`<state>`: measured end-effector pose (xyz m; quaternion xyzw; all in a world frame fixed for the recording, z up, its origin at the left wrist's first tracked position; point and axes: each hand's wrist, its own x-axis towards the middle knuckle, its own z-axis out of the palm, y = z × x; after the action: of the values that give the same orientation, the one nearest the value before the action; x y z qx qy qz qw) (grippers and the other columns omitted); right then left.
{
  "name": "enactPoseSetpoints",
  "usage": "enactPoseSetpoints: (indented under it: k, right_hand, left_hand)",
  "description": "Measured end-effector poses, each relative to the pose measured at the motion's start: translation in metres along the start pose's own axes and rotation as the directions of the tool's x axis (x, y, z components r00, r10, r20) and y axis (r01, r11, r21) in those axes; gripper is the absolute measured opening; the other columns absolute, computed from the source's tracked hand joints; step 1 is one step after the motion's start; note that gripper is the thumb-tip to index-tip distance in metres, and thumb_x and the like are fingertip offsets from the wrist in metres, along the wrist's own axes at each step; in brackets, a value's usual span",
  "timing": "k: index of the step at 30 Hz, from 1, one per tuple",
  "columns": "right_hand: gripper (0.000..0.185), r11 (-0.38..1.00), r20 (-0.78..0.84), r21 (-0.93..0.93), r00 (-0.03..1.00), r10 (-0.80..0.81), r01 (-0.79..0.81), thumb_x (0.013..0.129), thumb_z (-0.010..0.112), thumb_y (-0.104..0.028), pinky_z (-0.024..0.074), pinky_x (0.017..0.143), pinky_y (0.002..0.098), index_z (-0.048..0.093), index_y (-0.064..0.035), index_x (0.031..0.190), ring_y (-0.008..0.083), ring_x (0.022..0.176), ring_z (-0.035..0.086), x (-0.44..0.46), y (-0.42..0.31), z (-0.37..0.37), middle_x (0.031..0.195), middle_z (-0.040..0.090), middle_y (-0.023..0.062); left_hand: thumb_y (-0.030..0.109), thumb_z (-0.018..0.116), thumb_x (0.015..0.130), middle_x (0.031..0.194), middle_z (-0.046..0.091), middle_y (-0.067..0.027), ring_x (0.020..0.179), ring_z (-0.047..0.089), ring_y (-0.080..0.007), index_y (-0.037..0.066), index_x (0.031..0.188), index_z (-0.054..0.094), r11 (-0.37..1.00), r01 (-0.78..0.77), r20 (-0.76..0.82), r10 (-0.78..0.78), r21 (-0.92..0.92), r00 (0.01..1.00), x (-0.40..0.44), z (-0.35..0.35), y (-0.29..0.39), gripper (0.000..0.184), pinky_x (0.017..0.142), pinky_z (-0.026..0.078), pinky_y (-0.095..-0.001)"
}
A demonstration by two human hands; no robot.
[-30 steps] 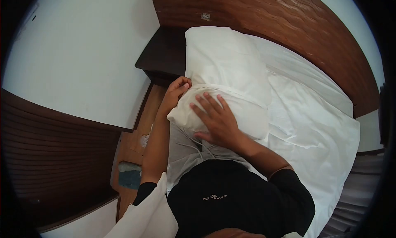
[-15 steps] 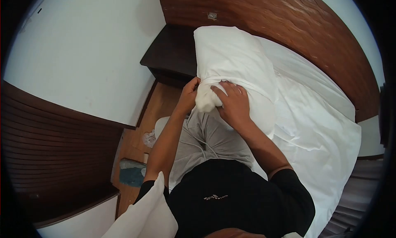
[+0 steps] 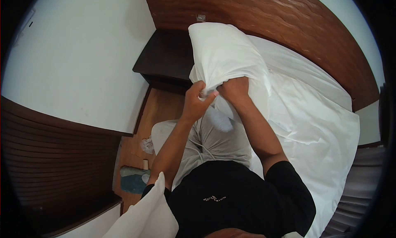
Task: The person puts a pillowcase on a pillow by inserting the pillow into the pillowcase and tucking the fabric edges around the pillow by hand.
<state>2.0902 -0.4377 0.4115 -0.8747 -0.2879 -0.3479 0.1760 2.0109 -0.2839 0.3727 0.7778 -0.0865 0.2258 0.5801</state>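
A white pillow in a white pillowcase (image 3: 222,48) stretches from my lap toward the headboard. At its near end, my left hand (image 3: 196,101) pinches the gathered edge of the pillowcase between thumb and fingers. My right hand (image 3: 235,90) reaches in under the cloth at the case's opening, so its fingers are hidden. Below the two hands, a pale grey-blue soft patch (image 3: 221,120) shows over my grey trousers; I cannot make out what it is.
The bed with its rumpled white sheet (image 3: 307,155) lies to my right, below a wooden headboard (image 3: 264,15). A dark bedside table (image 3: 163,56) stands at the far left. On the wooden floor are a crumpled white item (image 3: 147,145) and a blue-green bundle (image 3: 133,183).
My right hand has gone from the top of the bunched white end to under the pillowcase edge. My left hand has moved slightly down and right. The bunched end no longer shows.
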Motion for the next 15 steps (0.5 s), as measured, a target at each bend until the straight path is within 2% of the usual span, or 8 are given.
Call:
enactPoseSetpoints:
  k: [4,6,8,10,12,13,14,15]
  right_hand:
    - [0.052,0.985,0.299,0.13,0.951,0.074,-0.118,0.08,0.076,-0.028,0.0415,0.109,0.0522,0.068,-0.0088,0.127,0.0392,0.125,0.059,-0.003,-0.012,-0.012,0.125,0.069,0.0168]
    - [0.051,0.986,0.494,0.086,0.866,0.08,-0.14,0.084,0.075,-0.032,0.0434,0.109,0.0514,0.067,-0.0076,0.129,0.0384,0.123,0.06,-0.021,-0.025,-0.02,0.125,0.069,0.0167]
    - [0.045,0.957,0.36,0.279,0.916,-0.176,0.075,0.086,0.075,-0.031,0.0472,0.105,0.05,0.07,-0.0062,0.124,0.0376,0.118,0.063,-0.035,-0.027,-0.045,0.124,0.069,0.0175]
    - [0.037,0.862,0.288,0.496,0.916,-0.278,0.106,0.087,0.075,-0.026,0.0505,0.102,0.0478,0.071,-0.0051,0.118,0.0367,0.115,0.066,-0.041,-0.014,-0.062,0.119,0.07,0.018]
    - [0.027,0.687,0.317,0.724,0.915,-0.248,-0.065,0.087,0.075,-0.017,0.0533,0.099,0.0449,0.073,-0.004,0.111,0.0355,0.113,0.067,-0.054,0.018,-0.079,0.113,0.072,0.0183]
    - [0.022,0.651,0.284,0.747,0.95,-0.128,-0.136,0.085,0.067,0.001,0.0548,0.093,0.0401,0.072,-0.0037,0.106,0.0311,0.103,0.069,-0.067,0.044,-0.077,0.107,0.072,0.0159]
    - [0.024,0.66,0.371,0.662,0.92,0.123,-0.355,0.083,0.058,0.006,0.0548,0.085,0.0357,0.071,-0.0038,0.1,0.0245,0.095,0.068,-0.079,0.066,-0.08,0.102,0.071,0.0112]
    - [0.027,0.707,0.198,0.592,0.92,0.337,-0.387,0.079,0.056,0.007,0.0544,0.08,0.0327,0.069,-0.0043,0.101,0.0204,0.094,0.067,-0.09,0.09,-0.067,0.101,0.069,0.0093]
  left_hand:
    - [0.015,0.078,0.088,0.074,0.051,-0.0032,0.07,0.045,-0.0108,0.0,0.087,0.057,0.98,0.192,-0.004,-0.192,0.049,0.981,-0.001,-0.006,-0.008,0.025,0.064,0.04,-0.0287]
    - [0.013,0.076,0.089,0.076,0.054,-0.0001,0.071,0.047,-0.0094,0.001,0.086,0.058,0.969,0.23,-0.034,-0.234,-0.091,0.972,0.002,-0.023,-0.027,0.022,0.065,0.041,-0.0271]
    - [0.012,0.075,0.091,0.079,0.056,0.0026,0.073,0.05,-0.0081,0.003,0.086,0.059,0.941,0.263,-0.049,-0.28,-0.214,0.959,0.001,-0.04,-0.046,0.019,0.067,0.042,-0.0257]
    - [0.011,0.074,0.092,0.082,0.059,0.0049,0.076,0.052,-0.0067,0.006,0.086,0.061,0.896,0.308,-0.043,-0.338,-0.319,0.94,-0.015,-0.051,-0.061,0.015,0.069,0.042,-0.0242]
    - [0.009,0.071,0.094,0.085,0.061,0.0047,0.079,0.054,-0.0059,0.008,0.089,0.061,0.843,0.333,-0.093,-0.405,-0.423,0.91,-0.025,-0.054,-0.081,0.012,0.072,0.043,-0.0237]
    - [0.009,0.07,0.095,0.086,0.062,0.0046,0.081,0.055,-0.0055,0.009,0.09,0.062,0.812,0.341,-0.115,-0.441,-0.474,0.89,-0.03,-0.054,-0.089,0.01,0.073,0.044,-0.0235]
    - [0.007,0.065,0.098,0.088,0.063,0.0047,0.081,0.055,-0.005,0.009,0.094,0.061,0.807,0.34,-0.154,-0.46,-0.483,0.875,-0.032,-0.054,-0.091,0.006,0.075,0.043,-0.0229]
    - [0.008,0.064,0.099,0.089,0.063,0.0043,0.082,0.055,-0.0051,0.009,0.095,0.061,0.801,0.362,-0.176,-0.49,-0.476,0.854,-0.032,-0.054,-0.093,0.005,0.076,0.044,-0.0231]
